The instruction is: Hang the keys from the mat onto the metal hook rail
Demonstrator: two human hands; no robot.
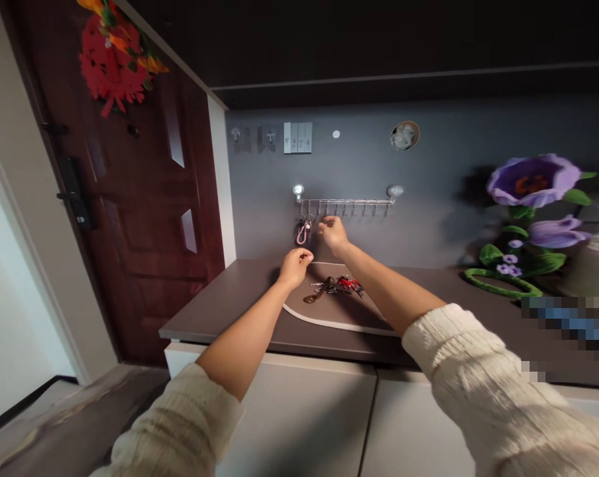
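My right hand [333,234] is up at the hook rail [346,201] on the wall, its fingers curled together just under the hooks. Anything pinched in them is too small or hidden to make out. Lower and to the left, my left hand [295,266] is held above the counter with thumb and fingers closed; I cannot see whether something is in them. A bunch of keys with a pink strap [303,232] hangs from the rail's left end, beside my right hand. Below both hands, a pile of keys with red and brown fobs [336,286] lies on a white-rimmed tray [324,322].
A dark red door [145,218] stands at the left. Purple fabric flowers [533,182] and a pale lampshade-like object [590,265] are on the counter [215,298] at the right. Wall switches [298,138] sit above the rail. A dark cabinet [379,46] overhangs the counter.
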